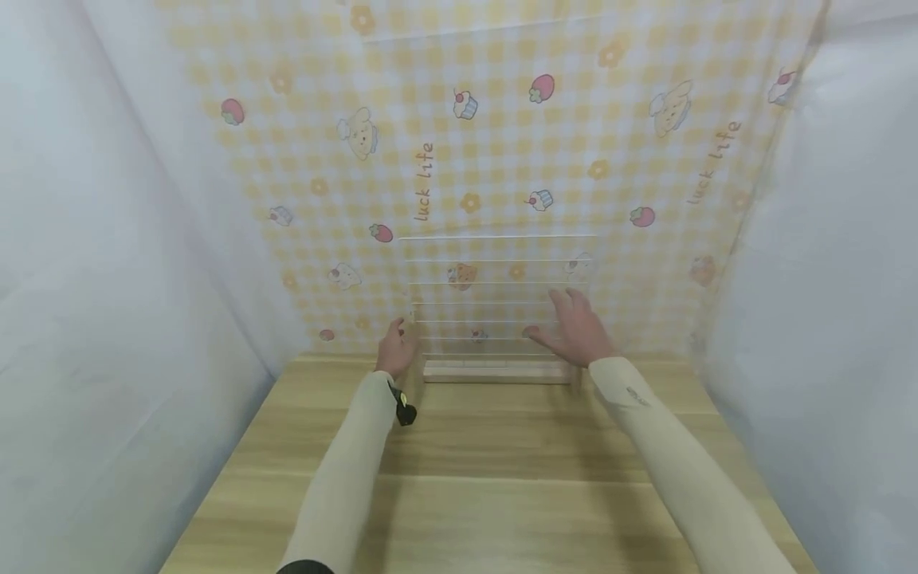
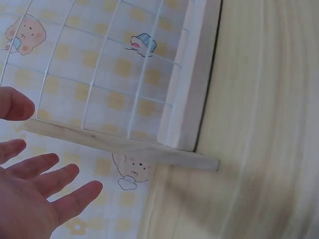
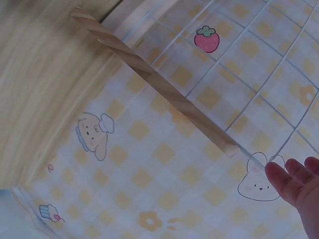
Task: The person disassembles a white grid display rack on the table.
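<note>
A white wire grid rack (image 1: 495, 237) stands upright on the wooden tabletop, close to the patterned cloth. Along its bottom runs a pale wooden base bar (image 1: 495, 371). In the left wrist view a wooden side strip (image 2: 119, 144) borders the grid, and the right wrist view shows the other side strip (image 3: 164, 87). My left hand (image 1: 397, 349) is beside the rack's left edge, its fingers spread and holding nothing. My right hand (image 1: 576, 331) is at the rack's right part, fingers extended, near the grid's side wire; whether it touches the wire is unclear.
Yellow-checked cloth (image 1: 502, 151) with cartoon prints rises behind the rack. White sheets hang at the left (image 1: 107, 279) and right (image 1: 825, 279). The wooden tabletop (image 1: 495, 446) extends toward me, under both forearms.
</note>
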Demonstrator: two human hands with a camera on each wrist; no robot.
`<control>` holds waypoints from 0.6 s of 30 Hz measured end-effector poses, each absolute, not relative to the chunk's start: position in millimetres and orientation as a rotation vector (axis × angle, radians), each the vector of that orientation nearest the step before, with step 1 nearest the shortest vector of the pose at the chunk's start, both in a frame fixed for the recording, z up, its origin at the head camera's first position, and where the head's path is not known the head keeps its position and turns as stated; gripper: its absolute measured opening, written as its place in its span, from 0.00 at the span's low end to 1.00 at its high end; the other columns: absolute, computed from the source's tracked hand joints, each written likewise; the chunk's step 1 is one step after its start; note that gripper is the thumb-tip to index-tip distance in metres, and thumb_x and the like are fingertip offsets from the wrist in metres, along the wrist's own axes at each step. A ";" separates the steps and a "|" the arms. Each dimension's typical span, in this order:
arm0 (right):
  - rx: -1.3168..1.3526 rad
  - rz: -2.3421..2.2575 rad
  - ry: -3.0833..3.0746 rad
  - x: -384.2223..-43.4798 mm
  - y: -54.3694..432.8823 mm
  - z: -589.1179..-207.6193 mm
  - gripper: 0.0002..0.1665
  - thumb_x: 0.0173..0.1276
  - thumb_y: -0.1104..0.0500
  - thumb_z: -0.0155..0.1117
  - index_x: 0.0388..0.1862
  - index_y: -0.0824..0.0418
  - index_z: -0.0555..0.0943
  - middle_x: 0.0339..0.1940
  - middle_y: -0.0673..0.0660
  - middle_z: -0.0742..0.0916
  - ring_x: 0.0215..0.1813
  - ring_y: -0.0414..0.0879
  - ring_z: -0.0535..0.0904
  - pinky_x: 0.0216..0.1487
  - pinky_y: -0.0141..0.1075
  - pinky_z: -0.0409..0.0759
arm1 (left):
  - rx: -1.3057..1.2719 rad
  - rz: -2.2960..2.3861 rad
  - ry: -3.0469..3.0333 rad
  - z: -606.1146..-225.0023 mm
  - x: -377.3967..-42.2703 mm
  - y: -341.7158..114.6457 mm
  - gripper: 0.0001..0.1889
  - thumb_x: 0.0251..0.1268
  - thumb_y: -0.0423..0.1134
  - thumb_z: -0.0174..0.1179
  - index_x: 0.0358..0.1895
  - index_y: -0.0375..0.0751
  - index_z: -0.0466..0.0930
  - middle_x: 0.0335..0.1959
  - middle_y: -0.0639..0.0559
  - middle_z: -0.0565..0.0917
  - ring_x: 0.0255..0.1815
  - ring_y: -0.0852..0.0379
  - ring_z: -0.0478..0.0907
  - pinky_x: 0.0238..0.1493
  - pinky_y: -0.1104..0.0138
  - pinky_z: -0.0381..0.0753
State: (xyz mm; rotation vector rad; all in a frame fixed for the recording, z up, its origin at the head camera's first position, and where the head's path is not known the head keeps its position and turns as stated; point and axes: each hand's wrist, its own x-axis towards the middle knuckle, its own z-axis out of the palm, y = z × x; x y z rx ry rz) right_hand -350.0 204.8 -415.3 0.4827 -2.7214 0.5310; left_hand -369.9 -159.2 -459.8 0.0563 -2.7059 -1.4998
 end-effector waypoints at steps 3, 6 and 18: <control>0.484 0.568 -2.726 -353.1 205.7 -411.8 0.61 0.62 0.25 0.61 0.79 0.62 0.57 0.76 0.75 0.64 0.73 0.72 0.64 0.64 0.67 0.74 | 0.082 -1.547 -2.682 -455.1 -380.8 -154.9 0.33 0.76 0.40 0.45 0.80 0.41 0.49 0.77 0.31 0.62 0.76 0.33 0.62 0.73 0.43 0.67; 0.460 0.580 -2.752 -355.1 203.5 -409.6 0.63 0.59 0.23 0.62 0.79 0.62 0.57 0.76 0.74 0.64 0.73 0.72 0.64 0.63 0.67 0.74 | 0.110 -1.632 -2.671 -451.1 -385.9 -153.3 0.30 0.77 0.38 0.41 0.80 0.46 0.51 0.79 0.36 0.60 0.76 0.37 0.64 0.66 0.47 0.75; 0.412 0.489 -2.630 -356.5 207.7 -397.6 0.48 0.66 0.49 0.70 0.77 0.63 0.59 0.66 0.73 0.69 0.59 0.66 0.77 0.47 0.54 0.86 | 0.122 -1.641 -2.676 -446.4 -392.4 -150.2 0.24 0.76 0.36 0.44 0.72 0.45 0.63 0.77 0.36 0.65 0.78 0.40 0.62 0.72 0.47 0.70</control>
